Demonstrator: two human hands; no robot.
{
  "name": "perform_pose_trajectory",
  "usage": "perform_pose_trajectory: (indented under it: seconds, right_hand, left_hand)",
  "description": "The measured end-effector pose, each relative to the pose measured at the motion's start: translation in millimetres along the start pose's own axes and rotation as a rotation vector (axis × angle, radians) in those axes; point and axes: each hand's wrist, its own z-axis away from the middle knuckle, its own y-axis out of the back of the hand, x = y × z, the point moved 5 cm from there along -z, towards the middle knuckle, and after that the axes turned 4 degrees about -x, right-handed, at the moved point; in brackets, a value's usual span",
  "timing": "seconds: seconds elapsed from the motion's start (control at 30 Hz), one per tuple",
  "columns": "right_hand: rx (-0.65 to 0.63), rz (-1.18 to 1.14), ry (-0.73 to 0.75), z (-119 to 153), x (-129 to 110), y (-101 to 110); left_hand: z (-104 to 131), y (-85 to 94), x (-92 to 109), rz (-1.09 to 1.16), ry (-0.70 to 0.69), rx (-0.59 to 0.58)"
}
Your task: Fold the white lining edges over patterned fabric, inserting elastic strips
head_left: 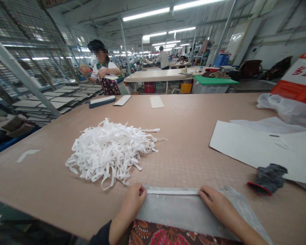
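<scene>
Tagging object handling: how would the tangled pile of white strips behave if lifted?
The tangled pile of white strips looks floppy, given its limp loops, and probably light, being thin ribbon. It may lift in clumps, its loops looking intertwined.

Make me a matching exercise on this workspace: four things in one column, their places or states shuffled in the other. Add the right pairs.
1. Flat white strip
2. Heap of white ribbons
3. Knitted glove
4. Green board

A. Grey with a red rim
B. On top of a pale container
C. Stretched between the left hand and right hand
D. Loosely tangled on the table

Pairs: 1-C, 2-D, 3-A, 4-B
</scene>
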Motion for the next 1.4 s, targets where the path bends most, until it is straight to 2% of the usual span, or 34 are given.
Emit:
perform_pose_trajectory:
  seconds: [0.17,0.3,0.57,0.73,0.83,1.0,1.2,1.4]
  right_hand:
    - [0.027,0.005,0.012,0,0,0]
    - [0.056,0.034,0.024,2,1,0]
    - [0.11,0.166,0.01,4,-5,1]
    - [0.175,0.26,0.027,5,-11,3]
    - [0.177,0.341,0.045,4,-14,1]
    - [0.198,0.443,0.056,3,-18,-1]
    - [0.198,0.47,0.051,3,-26,3]
    - [0.157,0.502,0.029,2,-32,6]
  left_hand:
    - [-1,1.8,2,-0.056,0.009,-0.013]
    - [1,0.5,8,-0.207,-0.014,-0.01]
    - [13,-4.4,30,-0.622,-0.249,0.136]
    - [19,-11.5,39,-0.765,-0.429,0.065]
    - [24,-18.9,37,-0.85,-0.466,0.046]
    - [31,-27.7,34,-0.894,-0.518,0.029]
    - [26,-27.7,44,-0.929,-0.493,-0.057]
    - [21,-36.5,51,-0.873,-0.515,-0.057]
